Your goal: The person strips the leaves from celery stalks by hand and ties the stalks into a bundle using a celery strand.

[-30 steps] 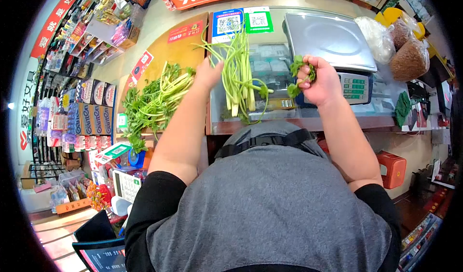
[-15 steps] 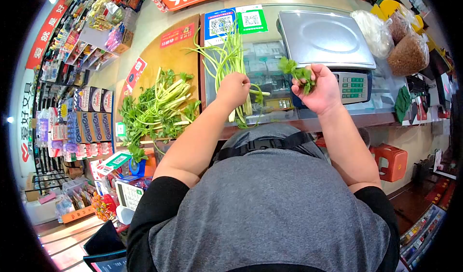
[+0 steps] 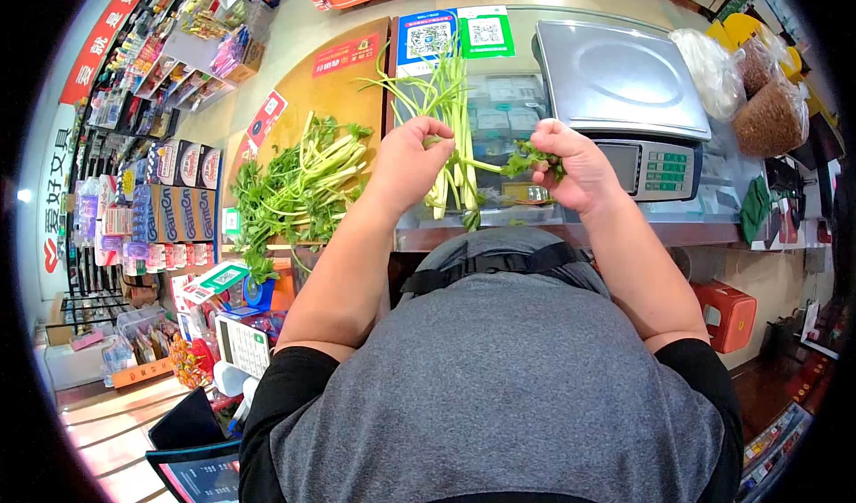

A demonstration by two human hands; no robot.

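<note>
Closed around a green stalk, my left hand (image 3: 412, 166) is over the left edge of a pile of pale, bare stalks (image 3: 461, 111) on the glass counter. That stalk runs right toward my right hand (image 3: 575, 166), whose fingers are closed on green leaves (image 3: 532, 160). Leafy celery-like stalks (image 3: 308, 182) lie heaped on the wooden board to the left.
A metal-topped scale (image 3: 624, 79) stands on the counter behind my right hand. Filled plastic bags (image 3: 769, 119) sit at the right. Two QR-code cards (image 3: 486, 32) lie at the back. A red stool (image 3: 727, 314) is below the counter's right side.
My left hand has moved right from the leafy heap to the bare stalks and is now closed on one stalk. My right hand, with leaves, has come closer to my left hand.
</note>
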